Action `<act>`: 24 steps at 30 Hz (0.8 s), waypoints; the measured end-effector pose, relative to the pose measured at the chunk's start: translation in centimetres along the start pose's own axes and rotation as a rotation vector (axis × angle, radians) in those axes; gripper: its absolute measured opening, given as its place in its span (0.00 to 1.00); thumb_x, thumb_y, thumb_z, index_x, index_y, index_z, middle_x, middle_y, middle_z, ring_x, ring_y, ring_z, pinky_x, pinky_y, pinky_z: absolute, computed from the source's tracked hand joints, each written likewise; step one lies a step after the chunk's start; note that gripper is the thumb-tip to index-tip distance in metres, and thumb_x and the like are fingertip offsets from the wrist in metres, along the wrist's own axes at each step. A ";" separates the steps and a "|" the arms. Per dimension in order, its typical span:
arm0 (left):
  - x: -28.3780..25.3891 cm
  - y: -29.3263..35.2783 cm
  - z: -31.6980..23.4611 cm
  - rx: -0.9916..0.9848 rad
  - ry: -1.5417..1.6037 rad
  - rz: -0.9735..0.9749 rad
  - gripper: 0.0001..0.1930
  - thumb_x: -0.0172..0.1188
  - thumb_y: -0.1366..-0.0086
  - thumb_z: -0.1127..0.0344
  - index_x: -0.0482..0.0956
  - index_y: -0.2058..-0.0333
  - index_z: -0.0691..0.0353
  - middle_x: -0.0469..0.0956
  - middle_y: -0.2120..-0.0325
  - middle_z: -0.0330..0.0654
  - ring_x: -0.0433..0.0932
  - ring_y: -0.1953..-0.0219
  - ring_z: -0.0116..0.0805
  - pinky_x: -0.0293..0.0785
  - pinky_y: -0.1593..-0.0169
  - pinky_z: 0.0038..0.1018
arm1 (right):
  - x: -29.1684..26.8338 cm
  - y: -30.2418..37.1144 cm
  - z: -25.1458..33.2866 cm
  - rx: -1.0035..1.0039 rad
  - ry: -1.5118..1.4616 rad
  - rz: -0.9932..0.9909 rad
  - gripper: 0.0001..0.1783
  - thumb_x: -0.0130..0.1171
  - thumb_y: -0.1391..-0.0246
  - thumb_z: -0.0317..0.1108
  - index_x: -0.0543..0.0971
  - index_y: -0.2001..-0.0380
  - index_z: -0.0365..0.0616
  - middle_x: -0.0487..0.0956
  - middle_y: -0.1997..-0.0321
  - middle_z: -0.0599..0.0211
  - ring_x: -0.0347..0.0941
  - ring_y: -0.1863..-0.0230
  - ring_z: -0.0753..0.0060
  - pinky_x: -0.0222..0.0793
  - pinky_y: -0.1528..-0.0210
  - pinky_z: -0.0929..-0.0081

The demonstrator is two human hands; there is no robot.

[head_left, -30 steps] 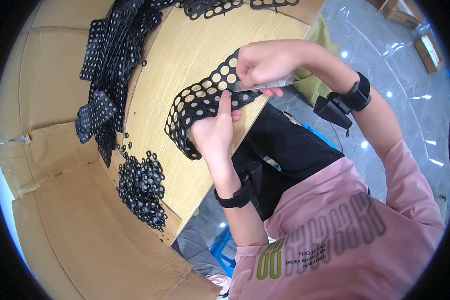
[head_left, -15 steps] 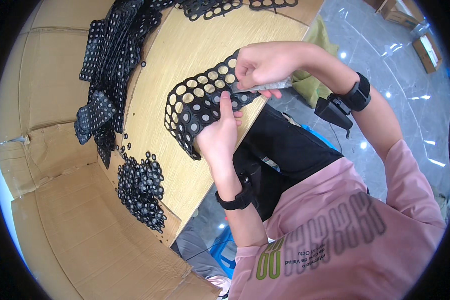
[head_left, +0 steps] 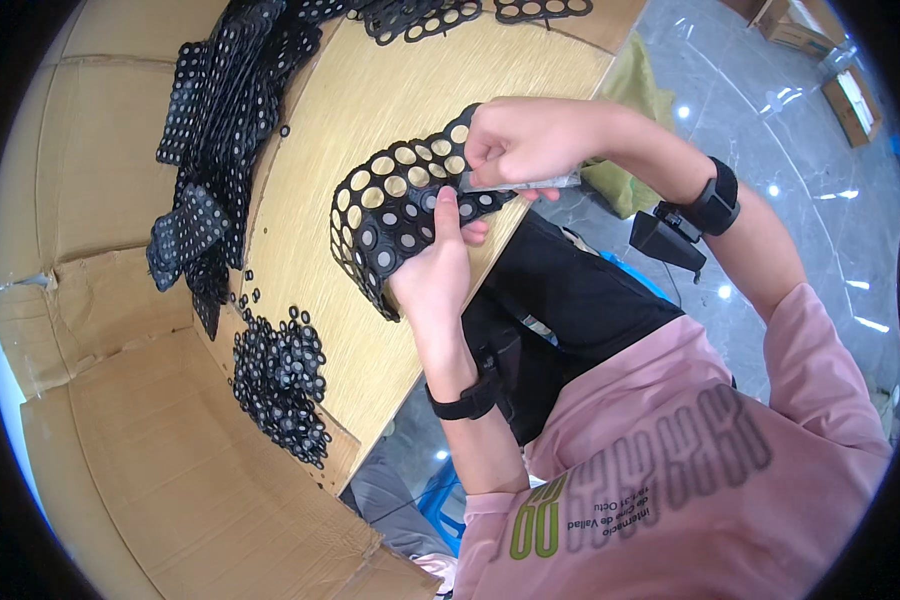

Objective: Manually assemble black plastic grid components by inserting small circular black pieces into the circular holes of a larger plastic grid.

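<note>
1. We see the table (head_left: 370, 100), pale wood, running from the top of the view down toward the lower left, with cardboard (head_left: 120, 470) flaps along its left side.
2. A heap of black punched sheets (head_left: 220, 130) lies on the table's upper left, some draped over the edge onto the cardboard (more of them sit at the very top).
3. The sheet (head_left: 395, 215) we are working on is black, full of round holes, and curved up off the table near its right edge, held between both hands.
4. A pile of small black rings (head_left: 280, 385) lies at the table's lower edge, well apart from the hands, with a few loose ones scattered above it.
5. Our left hand (head_left: 435, 270) grips the sheet from below, fingers curled behind it and the thumb pressed flat on its front.
6. Our right hand (head_left: 525, 140) comes in from above, fingers bunched together, pinching a thin grey tool (head_left: 530, 184) whose tip meets the sheet's right end.
7. Each wrist wears a black band (head_left: 715, 197).
</note>
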State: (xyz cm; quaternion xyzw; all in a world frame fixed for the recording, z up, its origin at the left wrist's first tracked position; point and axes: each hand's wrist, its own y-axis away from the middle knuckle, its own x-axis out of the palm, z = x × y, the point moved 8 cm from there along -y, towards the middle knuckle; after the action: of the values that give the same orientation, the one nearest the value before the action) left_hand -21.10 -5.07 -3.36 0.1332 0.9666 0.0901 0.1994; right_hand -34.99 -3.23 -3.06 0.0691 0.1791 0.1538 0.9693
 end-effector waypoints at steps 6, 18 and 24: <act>0.0 -0.1 -0.6 0.133 0.101 -0.011 0.10 0.56 0.35 0.67 0.75 0.69 0.70 0.77 0.81 0.39 0.77 0.81 0.26 0.72 0.75 0.21 | 0.3 -0.2 0.4 -0.028 0.006 -0.022 0.17 0.49 0.45 0.32 0.72 0.85 0.35 0.75 0.87 0.61 0.71 0.89 0.76 0.65 0.84 0.78; -0.9 -0.9 1.4 0.012 -0.057 0.000 0.14 0.60 0.38 0.60 0.79 0.73 0.68 0.79 0.80 0.38 0.77 0.79 0.26 0.72 0.70 0.22 | -1.6 0.8 -0.6 0.043 0.089 -0.010 0.17 0.47 0.43 0.36 0.71 0.80 0.35 0.77 0.84 0.61 0.74 0.86 0.73 0.68 0.80 0.77; 0.2 -0.9 -0.4 0.075 -0.047 0.050 0.15 0.66 0.43 0.59 0.80 0.70 0.68 0.79 0.79 0.37 0.77 0.78 0.24 0.73 0.71 0.21 | -1.7 0.2 -1.5 0.104 0.064 0.034 0.16 0.46 0.42 0.36 0.72 0.79 0.35 0.77 0.83 0.61 0.75 0.85 0.72 0.70 0.78 0.76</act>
State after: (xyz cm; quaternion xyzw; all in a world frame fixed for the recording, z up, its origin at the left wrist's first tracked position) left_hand -21.64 -5.89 -3.31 0.1667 0.9608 0.0555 0.2144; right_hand -37.08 -3.43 -3.89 0.1177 0.2166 0.1630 0.9554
